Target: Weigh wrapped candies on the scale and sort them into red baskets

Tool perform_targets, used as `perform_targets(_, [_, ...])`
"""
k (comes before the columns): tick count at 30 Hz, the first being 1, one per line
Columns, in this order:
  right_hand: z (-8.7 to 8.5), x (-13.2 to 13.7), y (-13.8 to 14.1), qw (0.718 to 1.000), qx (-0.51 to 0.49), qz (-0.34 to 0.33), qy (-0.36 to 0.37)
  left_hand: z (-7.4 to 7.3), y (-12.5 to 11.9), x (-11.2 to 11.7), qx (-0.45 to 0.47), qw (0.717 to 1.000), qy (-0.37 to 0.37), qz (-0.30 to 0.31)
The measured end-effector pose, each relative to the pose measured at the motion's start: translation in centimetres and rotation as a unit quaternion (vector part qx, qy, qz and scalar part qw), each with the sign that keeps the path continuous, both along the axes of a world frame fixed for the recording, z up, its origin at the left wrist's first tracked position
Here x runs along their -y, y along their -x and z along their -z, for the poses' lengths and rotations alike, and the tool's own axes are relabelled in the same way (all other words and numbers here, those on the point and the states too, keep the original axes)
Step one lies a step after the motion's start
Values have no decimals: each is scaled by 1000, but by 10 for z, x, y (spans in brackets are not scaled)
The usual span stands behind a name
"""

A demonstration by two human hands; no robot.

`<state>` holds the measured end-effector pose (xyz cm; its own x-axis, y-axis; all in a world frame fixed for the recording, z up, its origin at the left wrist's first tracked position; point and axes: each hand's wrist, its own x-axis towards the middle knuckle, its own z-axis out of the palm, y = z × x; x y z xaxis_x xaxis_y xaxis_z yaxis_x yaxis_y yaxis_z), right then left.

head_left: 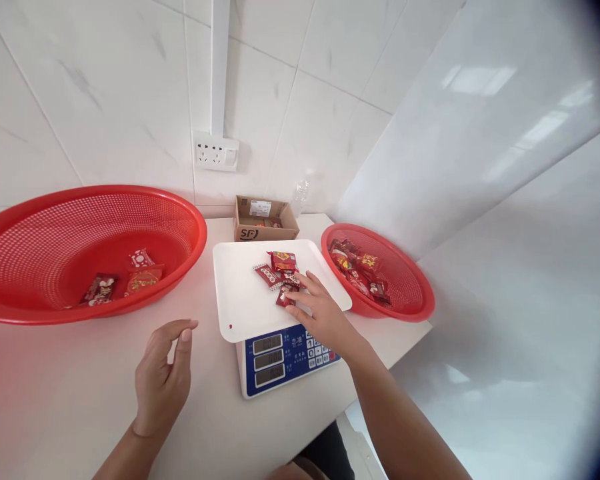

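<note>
A small heap of red-wrapped snack packets (267,276) lies on the white pan (247,303) of a digital scale (294,357). My right hand (320,312) reaches over the pan with fingers spread, the fingertips on or just above the heap's near right side; I cannot tell whether they press on a packet. Left of the scale, my left hand (164,373) hovers over the white table, fingers curled in and thumb tip close to the index fingertip. Nothing shows in it. The scale's displays are too dim to read.
A large red basket (197,233) at left holds several packets. At right, a smaller red basket (420,293) contains more packets. Behind the scale stand an open cardboard box (275,233) and a clear plastic bottle (301,195). A tiny red bit (231,327) lies on the pan's front-left corner.
</note>
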<state>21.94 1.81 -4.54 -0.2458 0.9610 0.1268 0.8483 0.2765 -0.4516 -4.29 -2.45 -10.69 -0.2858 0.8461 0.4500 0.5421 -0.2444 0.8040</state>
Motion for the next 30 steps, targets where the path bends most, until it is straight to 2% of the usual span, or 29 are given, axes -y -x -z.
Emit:
perform_targets(3, [1,8,-3,999,-13,14,-26,5,16,9,-21,999,30,-3])
perform_targets(6, [1,19,-18,993,-32,57,-95,11,33,21,-58,996,67,-9])
perform_targets(9, [6,36,-39,977,-64,120,-167,15,41,33,-82,991,104,4])
perform_targets(11, [17,50,-53,960,-94,184,-191,17,39,37,-73,989,128,10])
perform_targets(15, [53,68,-76,926,-177,304,-139,24,30,33,-46,982,182,27])
perform_targets(18, [81,66,-90,903,-261,333,-73,28,25,26,-32,970,235,58])
perform_targets(20, [94,60,-97,891,-309,331,-47,29,24,23,-29,966,254,49])
perform_targets(24, [103,50,-104,873,-363,324,-27,27,20,25,-65,962,266,3])
perform_targets(30, [105,55,-109,889,-370,270,8,21,7,22,-128,953,270,-54])
